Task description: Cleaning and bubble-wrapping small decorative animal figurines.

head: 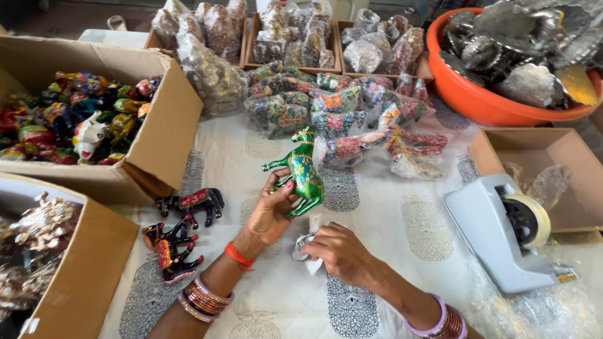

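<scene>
One green painted horse figurine sits in your left hand, fingers closed around its belly and hind legs. Its long axis runs up and slightly left, head at the top and away from you, legs pointing left. Your right hand is just below and to the right of it, pinching a scrap of white cloth against the table, so the horse lies up and left from that grip, near but not touching. Your left hand is the one on it; the right is close.

Counting now: three dark horse figurines lie on the table to your left, two of them lower down together. Two cardboard boxes stand at the left, one full of bright figurines. One orange tub of silvery pieces sits top right, and one tape dispenser at the right. Wrapped figurines pile ahead, too many to count.
</scene>
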